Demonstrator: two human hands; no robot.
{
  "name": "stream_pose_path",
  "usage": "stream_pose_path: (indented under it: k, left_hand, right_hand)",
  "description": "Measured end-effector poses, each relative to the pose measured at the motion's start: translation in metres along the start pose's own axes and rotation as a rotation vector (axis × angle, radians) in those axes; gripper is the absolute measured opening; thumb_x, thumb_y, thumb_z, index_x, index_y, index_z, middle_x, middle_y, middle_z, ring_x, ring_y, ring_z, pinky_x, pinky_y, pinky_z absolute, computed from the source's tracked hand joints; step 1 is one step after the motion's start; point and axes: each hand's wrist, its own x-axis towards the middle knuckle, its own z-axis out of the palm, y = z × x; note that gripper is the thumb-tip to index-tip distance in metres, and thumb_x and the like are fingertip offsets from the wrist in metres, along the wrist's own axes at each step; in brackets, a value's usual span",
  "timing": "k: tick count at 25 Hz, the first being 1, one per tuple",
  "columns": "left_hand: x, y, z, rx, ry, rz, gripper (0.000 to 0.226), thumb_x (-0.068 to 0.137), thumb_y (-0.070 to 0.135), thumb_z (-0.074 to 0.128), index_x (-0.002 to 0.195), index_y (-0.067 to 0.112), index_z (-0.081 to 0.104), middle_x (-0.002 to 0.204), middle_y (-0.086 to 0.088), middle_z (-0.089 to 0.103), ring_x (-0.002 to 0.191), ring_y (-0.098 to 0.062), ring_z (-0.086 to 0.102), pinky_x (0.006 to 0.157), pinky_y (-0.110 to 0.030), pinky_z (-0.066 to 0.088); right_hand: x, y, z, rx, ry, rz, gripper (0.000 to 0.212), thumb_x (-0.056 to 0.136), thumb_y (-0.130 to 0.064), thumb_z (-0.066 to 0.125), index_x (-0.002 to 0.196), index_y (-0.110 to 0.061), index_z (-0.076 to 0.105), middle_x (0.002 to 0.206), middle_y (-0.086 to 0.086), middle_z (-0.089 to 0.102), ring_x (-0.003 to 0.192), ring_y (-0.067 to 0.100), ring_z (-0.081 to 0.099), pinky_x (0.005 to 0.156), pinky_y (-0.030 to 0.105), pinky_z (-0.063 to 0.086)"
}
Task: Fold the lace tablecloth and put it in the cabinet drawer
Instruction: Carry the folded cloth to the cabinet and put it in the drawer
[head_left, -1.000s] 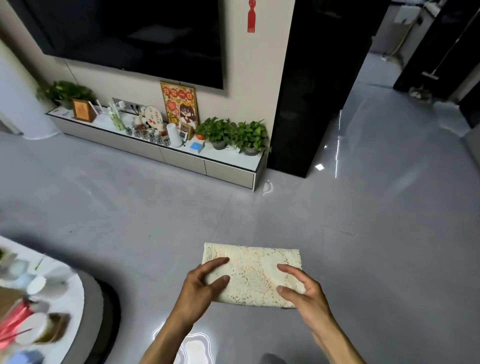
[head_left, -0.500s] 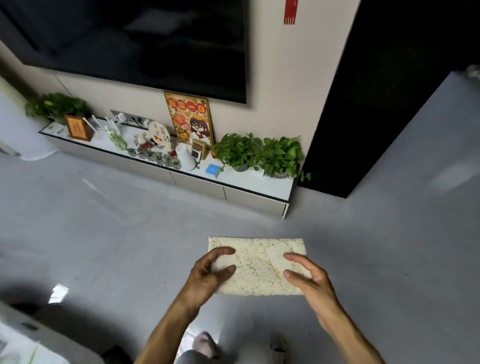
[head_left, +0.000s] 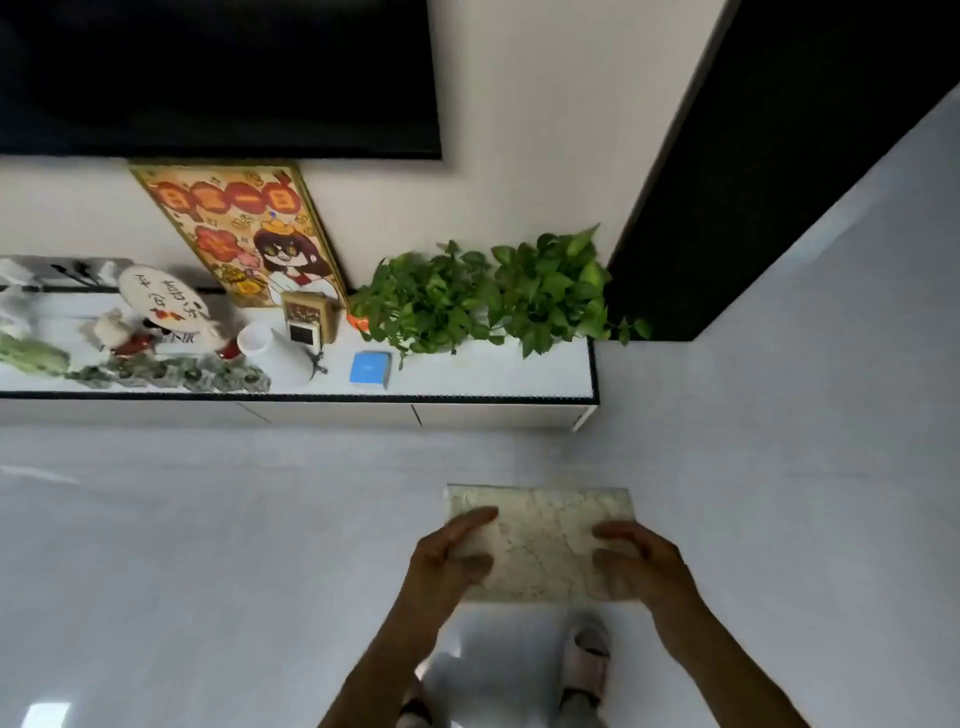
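The cream lace tablecloth (head_left: 543, 540) is folded into a flat rectangle and held level in front of me above the floor. My left hand (head_left: 447, 564) grips its left end, thumb on top. My right hand (head_left: 641, 569) grips its right end the same way. The low white cabinet (head_left: 467, 413) runs along the wall just ahead, its drawer fronts closed, with a seam between two fronts near the middle.
On the cabinet top stand two leafy potted plants (head_left: 488, 296), a blue box (head_left: 370, 369), a white cup (head_left: 270, 348), a framed picture (head_left: 244, 234) and several small ornaments. A dark television hangs above. A black panel (head_left: 769, 171) rises at the right. Slippered feet show below.
I have walked closer to the cabinet, which now fills the upper view. Both hands keep the same hold on the folded tablecloth.
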Motion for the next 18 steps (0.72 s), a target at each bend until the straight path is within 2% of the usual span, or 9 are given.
stream_pose_path:
  k: [2, 4, 7, 10, 11, 13, 15, 16, 18]
  left_hand:
    - [0.049, -0.027, -0.013, -0.007, 0.005, -0.017, 0.055, 0.081, -0.022, 0.057, 0.112, 0.022, 0.071, 0.11, 0.011, 0.068, 0.084, -0.002, 0.069, 0.071, -0.019, 0.059]
    - [0.112, -0.074, -0.023, 0.004, 0.038, -0.007, 0.058, 0.08, -0.021, 0.059, 0.106, 0.029, 0.074, 0.102, 0.02, 0.072, 0.085, 0.002, 0.07, 0.075, -0.022, 0.061]
    - [0.208, -0.142, -0.033, 0.002, 0.113, 0.004, 0.057, 0.079, -0.018, 0.063, 0.099, 0.033, 0.077, 0.093, 0.023, 0.073, 0.078, 0.001, 0.069, 0.062, -0.014, 0.055]
    - [0.298, -0.199, -0.046, 0.01, 0.218, -0.003, 0.052, 0.076, -0.015, 0.067, 0.096, 0.032, 0.079, 0.084, 0.026, 0.073, 0.074, -0.002, 0.068, 0.054, -0.012, 0.053]
    - [0.326, -0.214, -0.05, 0.026, 0.214, 0.025, 0.051, 0.076, -0.015, 0.068, 0.093, 0.031, 0.079, 0.084, 0.028, 0.074, 0.077, 0.0, 0.068, 0.055, -0.01, 0.053]
    - [0.375, -0.237, -0.058, 0.089, 0.174, 0.119, 0.049, 0.078, -0.016, 0.067, 0.094, 0.029, 0.079, 0.098, 0.025, 0.073, 0.09, 0.008, 0.063, 0.062, -0.006, 0.052]
    - [0.411, -0.251, -0.066, 0.126, 0.193, 0.201, 0.046, 0.081, -0.016, 0.062, 0.096, 0.025, 0.079, 0.109, 0.014, 0.07, 0.088, 0.012, 0.062, 0.063, -0.004, 0.051]
    - [0.423, -0.256, -0.072, 0.137, 0.218, 0.245, 0.045, 0.082, -0.016, 0.061, 0.096, 0.024, 0.078, 0.11, 0.011, 0.071, 0.081, 0.012, 0.064, 0.061, -0.005, 0.051]
    - [0.435, -0.26, -0.083, 0.147, 0.259, 0.313, 0.044, 0.083, -0.015, 0.061, 0.095, 0.024, 0.078, 0.107, 0.009, 0.072, 0.074, 0.014, 0.066, 0.06, -0.007, 0.052]
  right_hand:
    - [0.054, 0.021, 0.023, 0.01, 0.059, 0.104, 0.027, 0.073, 0.009, 0.072, 0.078, -0.018, 0.076, 0.083, 0.004, 0.074, 0.063, 0.014, 0.071, 0.052, 0.026, 0.055]
    - [0.125, 0.06, 0.042, -0.005, 0.046, 0.141, 0.028, 0.072, 0.008, 0.072, 0.075, -0.019, 0.075, 0.084, 0.005, 0.074, 0.072, 0.019, 0.07, 0.058, 0.028, 0.055]
    - [0.228, 0.129, 0.058, 0.018, 0.012, 0.132, 0.022, 0.075, 0.001, 0.073, 0.08, -0.02, 0.076, 0.09, 0.004, 0.074, 0.082, 0.021, 0.066, 0.065, 0.028, 0.053]
    - [0.314, 0.196, 0.073, 0.02, -0.009, 0.123, 0.017, 0.079, -0.007, 0.073, 0.083, -0.022, 0.077, 0.083, -0.001, 0.072, 0.08, 0.018, 0.062, 0.068, 0.031, 0.049]
    - [0.339, 0.218, 0.079, 0.041, -0.045, 0.139, 0.017, 0.079, -0.007, 0.072, 0.083, -0.023, 0.077, 0.08, -0.002, 0.071, 0.079, 0.018, 0.062, 0.068, 0.031, 0.049]
    - [0.393, 0.252, 0.096, 0.07, -0.096, 0.174, 0.014, 0.08, -0.008, 0.07, 0.081, -0.02, 0.077, 0.082, 0.002, 0.072, 0.079, 0.02, 0.065, 0.071, 0.037, 0.054]
    - [0.45, 0.27, 0.118, -0.02, 0.024, 0.175, 0.01, 0.086, -0.015, 0.063, 0.084, -0.018, 0.072, 0.087, 0.005, 0.07, 0.079, 0.02, 0.064, 0.078, 0.045, 0.056]
    - [0.476, 0.271, 0.127, 0.038, 0.072, 0.167, 0.01, 0.09, -0.02, 0.059, 0.087, -0.018, 0.068, 0.088, 0.005, 0.066, 0.077, 0.019, 0.061, 0.076, 0.044, 0.056]
    - [0.517, 0.261, 0.142, 0.383, -0.002, 0.177, 0.016, 0.094, -0.026, 0.052, 0.08, -0.021, 0.057, 0.079, 0.004, 0.054, 0.067, 0.018, 0.052, 0.068, 0.034, 0.049]
